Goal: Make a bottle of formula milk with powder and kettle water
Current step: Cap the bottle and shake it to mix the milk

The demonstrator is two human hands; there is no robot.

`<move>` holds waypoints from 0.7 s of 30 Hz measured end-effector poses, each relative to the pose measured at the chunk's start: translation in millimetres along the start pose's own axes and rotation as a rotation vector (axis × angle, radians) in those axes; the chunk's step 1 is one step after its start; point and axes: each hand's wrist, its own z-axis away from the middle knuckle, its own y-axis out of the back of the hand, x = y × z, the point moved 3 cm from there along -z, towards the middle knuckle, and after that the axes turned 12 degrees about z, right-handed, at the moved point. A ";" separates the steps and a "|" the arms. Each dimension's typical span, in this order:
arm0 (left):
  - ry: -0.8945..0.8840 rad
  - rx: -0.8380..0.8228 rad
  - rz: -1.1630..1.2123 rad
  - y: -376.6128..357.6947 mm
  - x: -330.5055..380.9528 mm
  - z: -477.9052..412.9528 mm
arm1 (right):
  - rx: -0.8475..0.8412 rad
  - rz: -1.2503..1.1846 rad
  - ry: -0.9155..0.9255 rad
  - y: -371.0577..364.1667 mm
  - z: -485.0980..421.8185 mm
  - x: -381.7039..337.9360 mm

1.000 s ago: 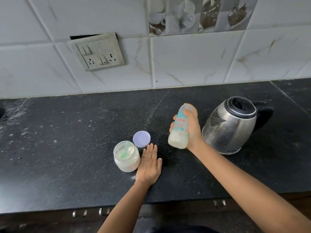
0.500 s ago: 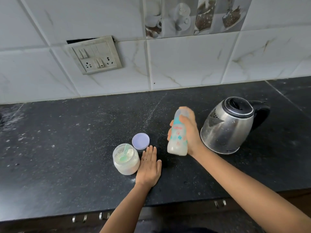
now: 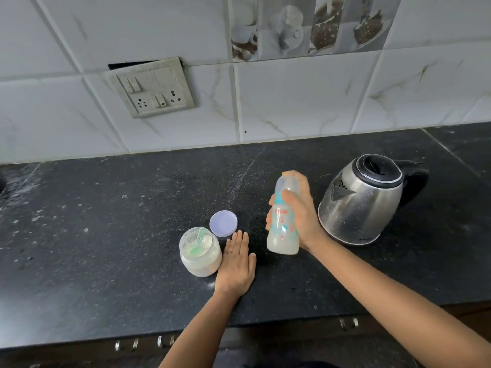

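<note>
My right hand (image 3: 300,216) grips a capped baby bottle (image 3: 282,229) with teal and red print, held slightly tilted just above the black counter; milky white liquid fills its lower part. My left hand (image 3: 236,264) lies flat, palm down, on the counter, touching the right side of an open jar of white powder (image 3: 200,252) with a green scoop inside. The jar's lilac lid (image 3: 223,223) lies just behind it. A steel kettle (image 3: 364,200) with a black lid and handle stands to the right of the bottle.
The black stone counter (image 3: 106,235) is dusted with white specks and runs to a front edge near me. A tiled wall with a switch and socket plate (image 3: 152,87) rises behind. Drawer handles (image 3: 348,323) show below the edge.
The bottle in my right hand has shifted a little, now lower and more upright, its image blurred. My left hand stays flat beside the jar.
</note>
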 end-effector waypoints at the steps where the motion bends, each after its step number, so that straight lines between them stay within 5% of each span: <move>1: 0.003 -0.001 0.002 -0.1 -0.3 -0.3 | -0.023 0.020 0.020 -0.5 1.5 0.1; 5: 0.004 -0.003 -0.001 -0.5 0.2 -0.5 | 0.160 -0.131 -0.076 15.7 -15.9 -10.2; 10: 0.005 0.008 0.007 -2.2 2.6 -3.3 | 0.019 -0.052 0.046 4.0 3.7 -4.1; 14: 0.008 0.011 0.020 -0.9 1.3 -3.6 | 0.159 -0.134 -0.072 15.4 -15.5 -16.8; 21: 0.017 0.005 0.022 -0.3 2.3 1.3 | 0.089 -0.096 0.055 17.6 -4.1 -12.0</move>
